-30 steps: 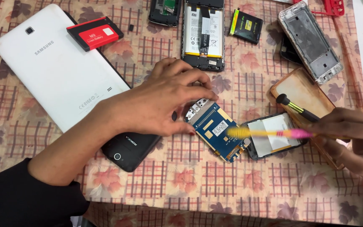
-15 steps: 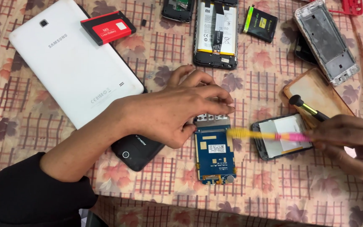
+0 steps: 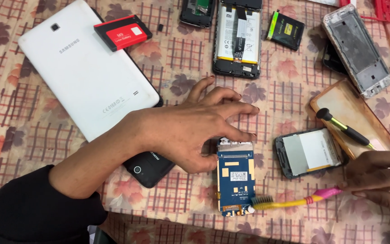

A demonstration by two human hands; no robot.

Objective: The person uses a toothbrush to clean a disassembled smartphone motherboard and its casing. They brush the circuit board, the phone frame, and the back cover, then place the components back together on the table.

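Beside left hand's (image 3: 190, 131) grip, circuit board (image 3: 235, 176).

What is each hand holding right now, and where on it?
Right hand holds the toothbrush by its pink handle end. Left hand pins the circuit board at its top edge.

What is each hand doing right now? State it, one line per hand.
Left hand: open, fingers spread, fingertips resting on the top end of the blue circuit board.
Right hand: closed on the yellow and pink toothbrush, bristles at the board's lower end.
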